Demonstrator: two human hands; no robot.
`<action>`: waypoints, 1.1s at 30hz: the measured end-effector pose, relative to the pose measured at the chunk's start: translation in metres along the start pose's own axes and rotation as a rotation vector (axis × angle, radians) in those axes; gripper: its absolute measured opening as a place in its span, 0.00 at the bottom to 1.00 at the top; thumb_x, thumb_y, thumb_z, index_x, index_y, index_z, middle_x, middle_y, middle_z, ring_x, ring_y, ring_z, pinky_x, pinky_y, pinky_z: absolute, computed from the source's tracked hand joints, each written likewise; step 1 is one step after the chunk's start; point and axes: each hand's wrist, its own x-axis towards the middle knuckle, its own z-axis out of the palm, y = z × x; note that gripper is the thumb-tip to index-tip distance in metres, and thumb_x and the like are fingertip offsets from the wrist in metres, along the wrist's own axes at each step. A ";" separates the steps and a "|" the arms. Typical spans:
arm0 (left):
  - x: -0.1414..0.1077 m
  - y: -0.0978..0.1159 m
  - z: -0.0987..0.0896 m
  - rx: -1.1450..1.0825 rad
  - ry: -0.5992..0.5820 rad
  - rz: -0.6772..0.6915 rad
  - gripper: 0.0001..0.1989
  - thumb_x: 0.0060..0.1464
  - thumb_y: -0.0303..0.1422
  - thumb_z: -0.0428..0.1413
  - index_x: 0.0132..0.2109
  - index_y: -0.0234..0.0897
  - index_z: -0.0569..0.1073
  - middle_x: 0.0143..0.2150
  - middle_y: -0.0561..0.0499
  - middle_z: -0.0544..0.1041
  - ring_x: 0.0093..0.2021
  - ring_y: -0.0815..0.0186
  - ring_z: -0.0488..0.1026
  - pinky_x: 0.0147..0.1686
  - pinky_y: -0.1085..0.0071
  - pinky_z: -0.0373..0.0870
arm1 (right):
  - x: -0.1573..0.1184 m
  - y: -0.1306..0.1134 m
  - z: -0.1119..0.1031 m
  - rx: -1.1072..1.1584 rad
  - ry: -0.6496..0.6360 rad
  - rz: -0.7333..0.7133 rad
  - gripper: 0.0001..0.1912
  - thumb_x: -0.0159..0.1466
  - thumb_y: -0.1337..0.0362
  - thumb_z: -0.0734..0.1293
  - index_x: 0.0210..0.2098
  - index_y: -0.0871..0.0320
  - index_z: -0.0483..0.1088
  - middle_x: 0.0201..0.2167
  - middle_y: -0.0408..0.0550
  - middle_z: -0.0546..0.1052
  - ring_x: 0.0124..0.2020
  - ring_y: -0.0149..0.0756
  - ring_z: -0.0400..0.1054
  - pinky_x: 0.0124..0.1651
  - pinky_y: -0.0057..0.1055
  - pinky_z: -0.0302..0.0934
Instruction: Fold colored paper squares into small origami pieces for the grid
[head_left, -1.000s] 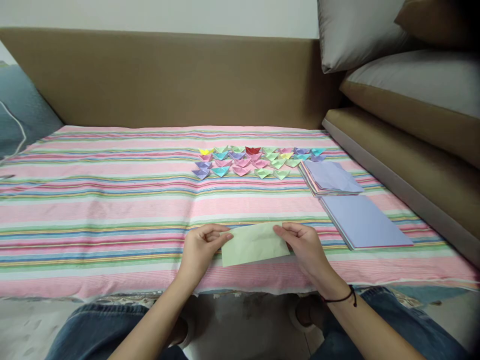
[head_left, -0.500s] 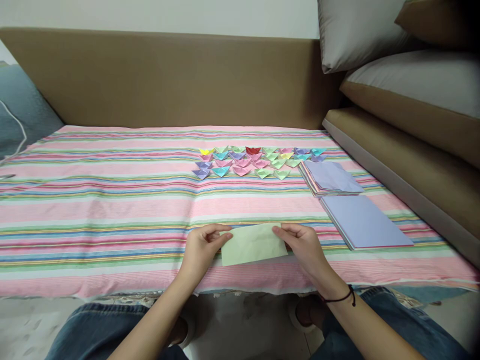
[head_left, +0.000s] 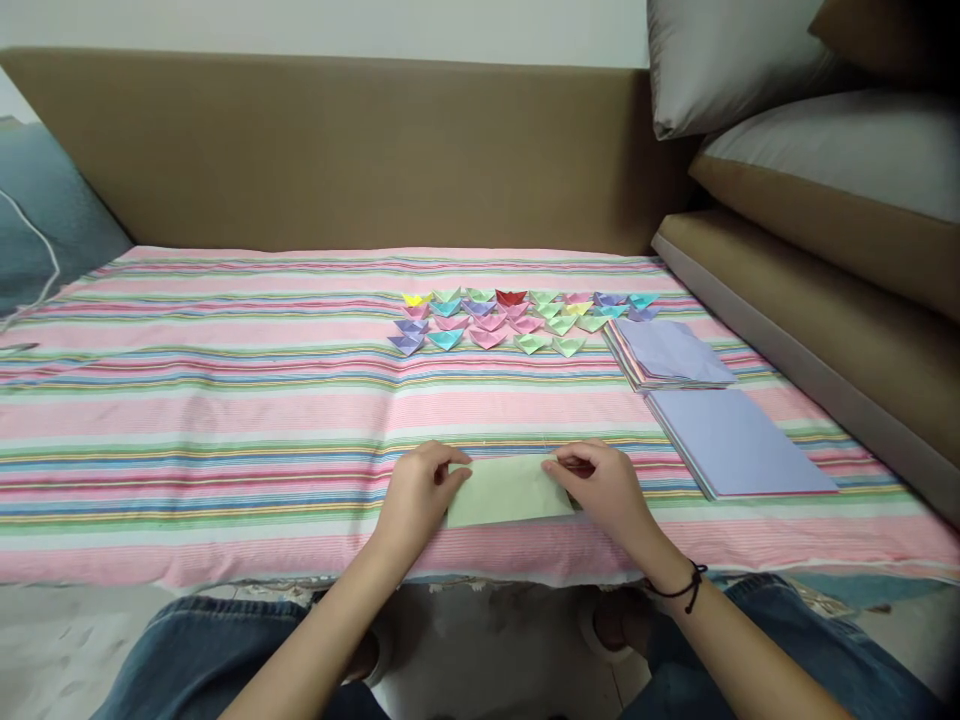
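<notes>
A pale green sheet of paper (head_left: 510, 492), a wide rectangle, is held between my two hands near the front edge of the striped cloth. My left hand (head_left: 420, 492) pinches its upper left corner between thumb and fingers. At the upper right corner, my right hand (head_left: 606, 488) grips the paper the same way, a dark cord around that wrist. Beyond the hands, several small folded paper boats (head_left: 487, 338) in many colours stand in rows.
Two stacks of coloured paper lie at the right: a rumpled stack (head_left: 675, 352) behind and a neat stack (head_left: 742, 440) in front. Brown cushions (head_left: 817, 240) are piled along the right side. A brown backrest (head_left: 360, 150) closes off the back of the striped cloth (head_left: 187, 410).
The green paper has been lowered and levelled, its left side no longer tilted down as much. Both hands stay at its corners. The whole view has shifted slightly.
</notes>
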 end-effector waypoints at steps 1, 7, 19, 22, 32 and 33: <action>0.000 0.001 0.000 0.014 -0.001 0.002 0.06 0.50 0.28 0.55 0.33 0.37 0.76 0.24 0.54 0.70 0.25 0.69 0.64 0.27 0.73 0.58 | 0.000 0.001 0.001 0.024 0.006 0.016 0.08 0.53 0.60 0.66 0.24 0.57 0.72 0.25 0.48 0.75 0.30 0.41 0.68 0.33 0.34 0.60; -0.004 0.002 0.002 0.086 -0.010 0.001 0.05 0.50 0.26 0.54 0.34 0.37 0.75 0.27 0.53 0.72 0.29 0.66 0.66 0.30 0.72 0.59 | 0.000 -0.001 0.001 0.127 0.003 0.074 0.10 0.52 0.61 0.67 0.33 0.56 0.66 0.19 0.41 0.72 0.24 0.37 0.67 0.31 0.32 0.60; -0.003 0.003 0.002 0.057 -0.004 -0.005 0.06 0.51 0.28 0.54 0.34 0.37 0.76 0.29 0.51 0.75 0.29 0.65 0.68 0.31 0.70 0.61 | -0.001 -0.004 -0.004 0.132 -0.016 0.130 0.10 0.51 0.60 0.68 0.31 0.56 0.66 0.20 0.43 0.76 0.24 0.38 0.68 0.30 0.33 0.60; -0.002 0.002 0.002 0.054 0.001 -0.012 0.05 0.51 0.29 0.55 0.33 0.38 0.76 0.28 0.51 0.74 0.29 0.65 0.68 0.31 0.71 0.61 | -0.001 -0.005 -0.005 0.138 -0.016 0.141 0.10 0.51 0.60 0.68 0.31 0.56 0.67 0.20 0.44 0.76 0.24 0.39 0.69 0.30 0.34 0.60; -0.003 0.000 0.002 0.024 0.008 -0.034 0.05 0.51 0.31 0.56 0.34 0.38 0.77 0.29 0.51 0.75 0.29 0.65 0.68 0.31 0.70 0.61 | 0.000 -0.003 -0.007 0.131 -0.048 0.164 0.10 0.51 0.60 0.69 0.32 0.58 0.71 0.20 0.44 0.77 0.22 0.38 0.69 0.29 0.33 0.61; -0.003 0.000 0.002 0.020 0.009 -0.035 0.05 0.51 0.31 0.56 0.34 0.38 0.77 0.29 0.51 0.76 0.29 0.65 0.69 0.31 0.70 0.61 | 0.000 -0.003 -0.007 0.131 -0.046 0.163 0.11 0.51 0.60 0.69 0.32 0.58 0.71 0.20 0.43 0.77 0.22 0.38 0.69 0.29 0.33 0.60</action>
